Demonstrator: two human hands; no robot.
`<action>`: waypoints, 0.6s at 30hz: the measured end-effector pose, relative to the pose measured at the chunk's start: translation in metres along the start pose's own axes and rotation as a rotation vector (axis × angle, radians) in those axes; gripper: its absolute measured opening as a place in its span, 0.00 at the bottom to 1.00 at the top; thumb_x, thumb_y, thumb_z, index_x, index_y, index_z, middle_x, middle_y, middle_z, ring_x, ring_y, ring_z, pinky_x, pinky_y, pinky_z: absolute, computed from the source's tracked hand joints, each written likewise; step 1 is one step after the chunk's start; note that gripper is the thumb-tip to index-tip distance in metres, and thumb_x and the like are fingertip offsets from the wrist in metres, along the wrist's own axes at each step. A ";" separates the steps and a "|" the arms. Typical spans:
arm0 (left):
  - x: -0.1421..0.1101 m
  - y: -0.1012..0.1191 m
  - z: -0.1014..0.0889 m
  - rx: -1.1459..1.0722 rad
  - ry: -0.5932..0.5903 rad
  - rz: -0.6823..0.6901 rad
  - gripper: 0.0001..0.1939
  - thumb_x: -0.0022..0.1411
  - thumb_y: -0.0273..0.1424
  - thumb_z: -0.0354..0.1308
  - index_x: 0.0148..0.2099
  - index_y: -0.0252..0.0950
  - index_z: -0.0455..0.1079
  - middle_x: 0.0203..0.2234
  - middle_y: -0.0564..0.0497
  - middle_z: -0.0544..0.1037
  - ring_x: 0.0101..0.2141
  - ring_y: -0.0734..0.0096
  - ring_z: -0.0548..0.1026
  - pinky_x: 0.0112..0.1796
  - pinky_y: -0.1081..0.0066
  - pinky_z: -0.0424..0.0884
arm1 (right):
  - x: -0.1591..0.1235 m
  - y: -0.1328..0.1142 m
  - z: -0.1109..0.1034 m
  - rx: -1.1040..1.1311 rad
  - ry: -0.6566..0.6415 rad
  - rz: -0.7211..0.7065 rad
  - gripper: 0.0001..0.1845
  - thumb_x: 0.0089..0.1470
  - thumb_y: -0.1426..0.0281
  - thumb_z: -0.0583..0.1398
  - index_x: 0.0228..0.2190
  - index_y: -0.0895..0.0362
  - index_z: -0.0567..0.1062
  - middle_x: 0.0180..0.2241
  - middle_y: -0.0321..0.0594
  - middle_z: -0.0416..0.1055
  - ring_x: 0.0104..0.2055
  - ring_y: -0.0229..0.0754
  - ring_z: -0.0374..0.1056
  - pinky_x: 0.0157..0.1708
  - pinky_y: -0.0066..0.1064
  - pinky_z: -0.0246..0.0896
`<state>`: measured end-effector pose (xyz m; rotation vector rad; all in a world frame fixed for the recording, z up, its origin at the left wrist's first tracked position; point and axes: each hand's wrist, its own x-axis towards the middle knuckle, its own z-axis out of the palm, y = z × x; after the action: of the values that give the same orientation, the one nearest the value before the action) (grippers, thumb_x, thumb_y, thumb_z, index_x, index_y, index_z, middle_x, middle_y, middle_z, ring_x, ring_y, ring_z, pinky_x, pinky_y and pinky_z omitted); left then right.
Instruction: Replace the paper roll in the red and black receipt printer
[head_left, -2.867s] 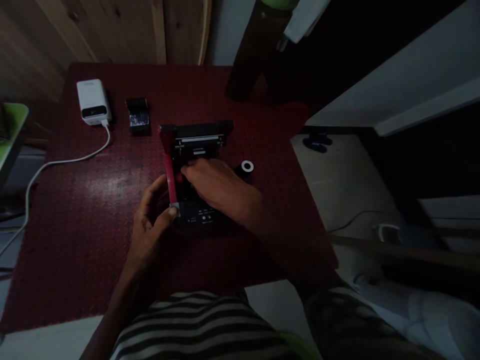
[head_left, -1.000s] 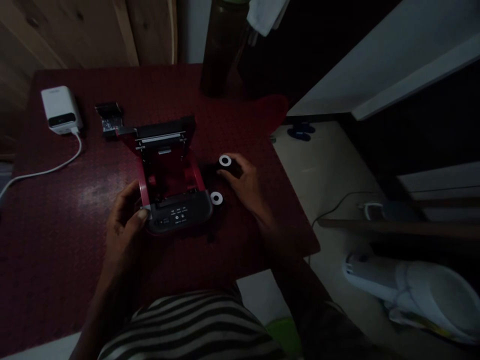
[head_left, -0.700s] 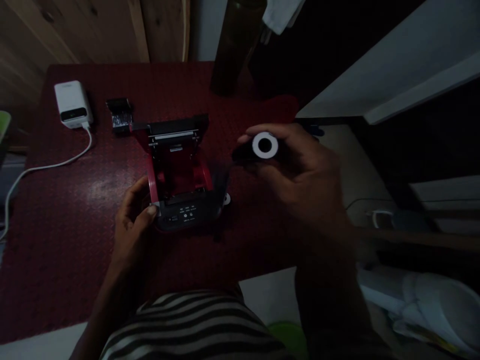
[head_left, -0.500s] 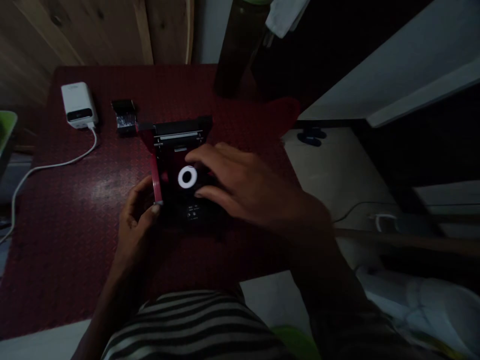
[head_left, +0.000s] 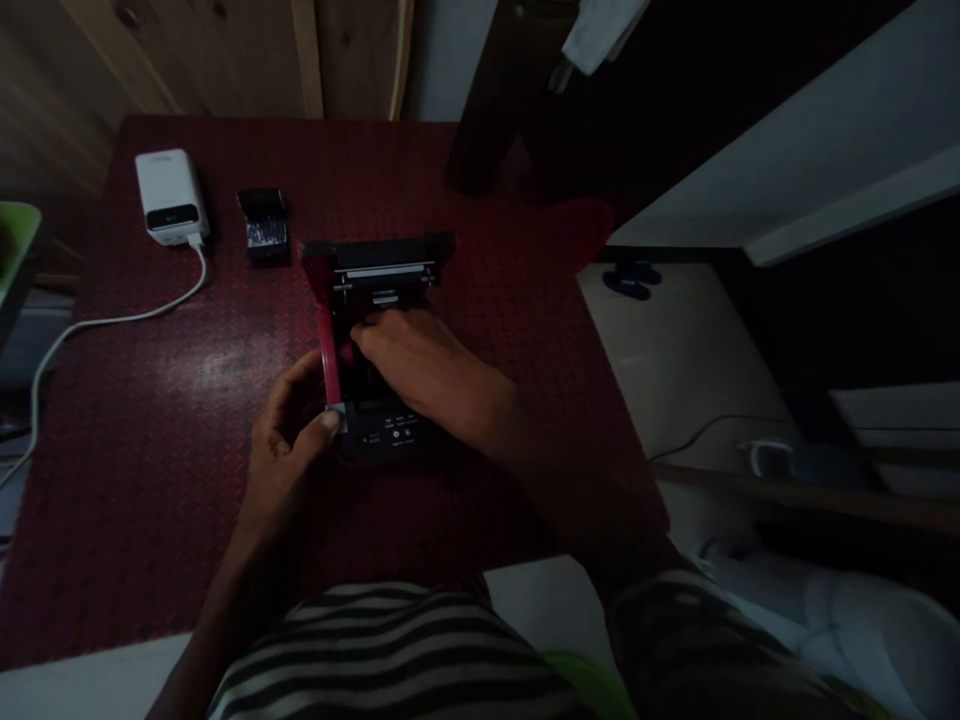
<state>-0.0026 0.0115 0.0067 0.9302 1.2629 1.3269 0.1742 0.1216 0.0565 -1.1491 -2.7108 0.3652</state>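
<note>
A small red-and-black label printer [head_left: 375,440] stands on the table with its lid [head_left: 382,255] raised. My left hand [head_left: 289,425] grips the printer's front left corner, thumb on top and fingers curled along the red side wall. My right hand [head_left: 427,365] reaches down into the compartment from the right, back of the hand up and fingers bent inside. The black roll with a white ring-shaped end, held by this hand a moment before, is hidden under it. Under the fingers, the bottom of the compartment is mostly hidden too.
Behind the printer to the left lies a small dark unrolled piece [head_left: 266,225]. A white power bank [head_left: 171,195] with a white cable [head_left: 142,320] sits farther left. At the back stands a tall dark bottle [head_left: 495,120]. The red table [head_left: 180,450] ends on the right above a floor with slippers [head_left: 634,280].
My right hand picked up the black roll right of the printer, carried it left over the compartment and lowered it inside. My left hand kept its grip on the printer's corner.
</note>
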 end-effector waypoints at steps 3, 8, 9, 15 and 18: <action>0.000 -0.002 -0.001 -0.004 -0.001 -0.007 0.30 0.67 0.44 0.76 0.69 0.46 0.80 0.66 0.43 0.84 0.64 0.46 0.83 0.59 0.56 0.82 | 0.001 0.009 0.008 0.076 0.045 0.004 0.18 0.70 0.85 0.61 0.42 0.52 0.85 0.39 0.42 0.85 0.38 0.46 0.81 0.39 0.37 0.75; 0.000 -0.002 -0.003 0.009 0.006 0.011 0.31 0.67 0.45 0.76 0.68 0.46 0.80 0.64 0.43 0.85 0.63 0.46 0.84 0.58 0.56 0.83 | -0.008 0.011 -0.007 0.250 -0.021 0.008 0.20 0.70 0.86 0.59 0.45 0.52 0.85 0.43 0.42 0.86 0.40 0.46 0.82 0.39 0.37 0.76; 0.000 -0.002 -0.003 0.015 0.002 0.012 0.31 0.67 0.45 0.76 0.68 0.46 0.81 0.64 0.44 0.85 0.63 0.47 0.84 0.57 0.57 0.82 | -0.012 0.011 -0.013 0.285 -0.024 -0.021 0.21 0.70 0.87 0.59 0.47 0.52 0.85 0.45 0.42 0.86 0.43 0.46 0.83 0.42 0.37 0.77; -0.001 0.007 -0.004 0.023 0.033 -0.018 0.28 0.69 0.44 0.75 0.68 0.47 0.82 0.66 0.44 0.83 0.67 0.45 0.80 0.65 0.53 0.78 | -0.039 0.009 -0.029 0.397 0.015 -0.175 0.21 0.69 0.87 0.61 0.51 0.53 0.84 0.48 0.39 0.87 0.50 0.45 0.81 0.54 0.42 0.79; 0.010 0.016 -0.005 0.081 0.123 0.015 0.26 0.68 0.45 0.75 0.65 0.45 0.83 0.66 0.43 0.83 0.68 0.45 0.79 0.66 0.51 0.76 | -0.042 0.007 -0.023 0.374 0.067 -0.192 0.13 0.72 0.82 0.64 0.42 0.54 0.85 0.41 0.39 0.85 0.45 0.44 0.79 0.49 0.39 0.78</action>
<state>-0.0120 0.0213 0.0200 0.9272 1.4161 1.3702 0.2137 0.0997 0.0733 -0.7781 -2.5201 0.7486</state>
